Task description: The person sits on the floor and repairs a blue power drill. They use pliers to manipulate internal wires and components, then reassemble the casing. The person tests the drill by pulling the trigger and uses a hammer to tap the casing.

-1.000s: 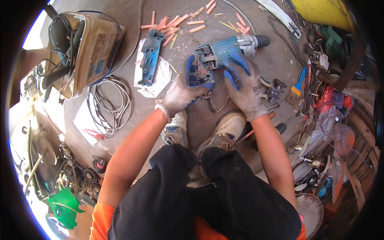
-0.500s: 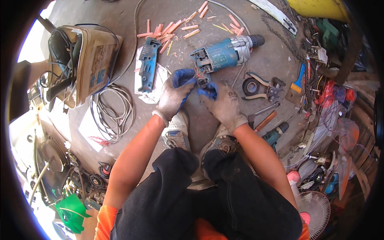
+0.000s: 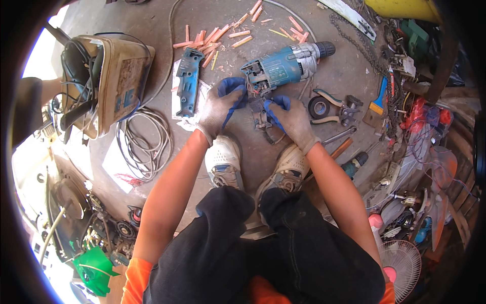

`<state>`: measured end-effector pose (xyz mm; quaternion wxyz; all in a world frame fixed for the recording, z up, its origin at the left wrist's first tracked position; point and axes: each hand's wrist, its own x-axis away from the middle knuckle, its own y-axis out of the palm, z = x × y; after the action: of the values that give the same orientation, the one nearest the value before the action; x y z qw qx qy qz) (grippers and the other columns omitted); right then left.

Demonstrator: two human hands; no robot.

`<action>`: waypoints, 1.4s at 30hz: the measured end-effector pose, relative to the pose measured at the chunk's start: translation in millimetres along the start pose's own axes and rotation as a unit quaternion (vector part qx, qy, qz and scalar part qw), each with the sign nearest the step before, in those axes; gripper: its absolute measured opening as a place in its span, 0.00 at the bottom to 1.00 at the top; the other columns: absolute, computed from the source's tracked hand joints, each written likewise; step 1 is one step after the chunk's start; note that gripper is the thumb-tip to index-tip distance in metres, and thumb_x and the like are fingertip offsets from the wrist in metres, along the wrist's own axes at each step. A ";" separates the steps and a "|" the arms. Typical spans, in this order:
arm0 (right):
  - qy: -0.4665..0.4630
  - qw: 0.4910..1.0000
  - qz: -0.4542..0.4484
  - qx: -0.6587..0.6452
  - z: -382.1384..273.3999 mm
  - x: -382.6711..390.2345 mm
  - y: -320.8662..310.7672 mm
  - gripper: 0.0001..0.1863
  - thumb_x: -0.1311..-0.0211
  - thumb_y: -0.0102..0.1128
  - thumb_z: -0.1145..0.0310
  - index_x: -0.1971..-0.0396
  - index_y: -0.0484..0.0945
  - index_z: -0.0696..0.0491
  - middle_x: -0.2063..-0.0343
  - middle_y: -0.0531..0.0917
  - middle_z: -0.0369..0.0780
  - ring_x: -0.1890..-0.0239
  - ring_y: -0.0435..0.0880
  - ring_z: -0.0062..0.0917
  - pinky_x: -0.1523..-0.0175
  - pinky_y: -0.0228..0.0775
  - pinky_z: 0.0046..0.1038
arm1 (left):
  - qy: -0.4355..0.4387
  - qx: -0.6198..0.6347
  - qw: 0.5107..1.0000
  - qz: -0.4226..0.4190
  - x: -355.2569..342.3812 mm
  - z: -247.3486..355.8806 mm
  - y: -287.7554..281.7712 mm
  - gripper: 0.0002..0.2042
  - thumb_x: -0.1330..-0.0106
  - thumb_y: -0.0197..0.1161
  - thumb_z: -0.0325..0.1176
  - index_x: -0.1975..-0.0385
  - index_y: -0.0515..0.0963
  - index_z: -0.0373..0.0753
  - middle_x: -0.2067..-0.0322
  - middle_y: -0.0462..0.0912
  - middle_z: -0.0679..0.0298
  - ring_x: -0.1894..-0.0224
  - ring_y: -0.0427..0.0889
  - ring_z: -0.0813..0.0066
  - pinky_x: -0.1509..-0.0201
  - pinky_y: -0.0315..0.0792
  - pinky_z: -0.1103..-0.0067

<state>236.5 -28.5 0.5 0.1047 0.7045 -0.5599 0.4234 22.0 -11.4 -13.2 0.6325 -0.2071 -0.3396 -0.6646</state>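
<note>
A blue and silver power drill [image 3: 283,68] lies with its rear housing opened and inner parts and wires showing. Below that end hangs a dark switch assembly [image 3: 260,115] with a cord. My gloved left hand [image 3: 225,104] is closed beside the wires, thumb against curled fingers; what they pinch is hidden. My gloved right hand [image 3: 288,116] has its fingers curled on the switch assembly's right side. A detached blue housing half [image 3: 188,81] rests on paper to the left. Pliers [image 3: 344,112] and black tape [image 3: 318,108] lie right of my right hand.
Pink wooden pieces [image 3: 212,38] are scattered behind. At left stand a bucket of cables [image 3: 121,86] and coiled cord [image 3: 149,142]; another person's limb [image 3: 50,90] shows beyond. Clutter, a scraper [image 3: 378,101], wrench [image 3: 339,136], second drill [image 3: 354,164] and fan [image 3: 397,263] line the right.
My hands have left the drill body and moved down to the wires and switch assembly. The drill now lies free of my fingers, and more of the switch assembly shows between my hands.
</note>
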 end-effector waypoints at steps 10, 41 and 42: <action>-0.027 0.978 -0.013 -0.209 38.0 -11.8 13.6 0.19 0.38 0.67 0.60 0.58 0.84 0.63 0.72 0.87 0.45 0.73 0.83 0.25 0.65 0.75 0.29 | 0.043 -0.157 0.986 0.035 -15.7 8.8 7.0 0.13 0.36 0.69 0.30 0.55 0.79 0.31 0.64 0.86 0.64 0.65 0.82 0.80 0.58 0.77 0.81; -0.037 0.991 0.037 -0.119 13.8 1.7 13.9 0.15 0.38 0.68 0.63 0.62 0.85 0.62 0.73 0.87 0.45 0.75 0.83 0.25 0.65 0.76 0.29 | 0.083 -0.163 0.982 -0.054 -19.5 13.9 -0.3 0.32 0.33 0.63 0.25 0.27 0.65 0.42 0.55 0.79 0.66 0.57 0.77 0.79 0.52 0.75 0.81; -0.038 0.990 0.038 -0.131 13.4 3.3 13.7 0.15 0.38 0.68 0.64 0.61 0.85 0.62 0.72 0.88 0.45 0.74 0.83 0.25 0.65 0.76 0.29 | 0.086 -0.158 0.983 -0.038 -16.7 12.4 -0.4 0.31 0.33 0.63 0.25 0.28 0.66 0.42 0.55 0.79 0.66 0.58 0.77 0.79 0.53 0.76 0.81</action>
<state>230.9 -44.0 -9.9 0.1591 0.6781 -0.6407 0.3231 21.6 9.1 -16.7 0.5932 -0.2332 -0.1825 -0.7486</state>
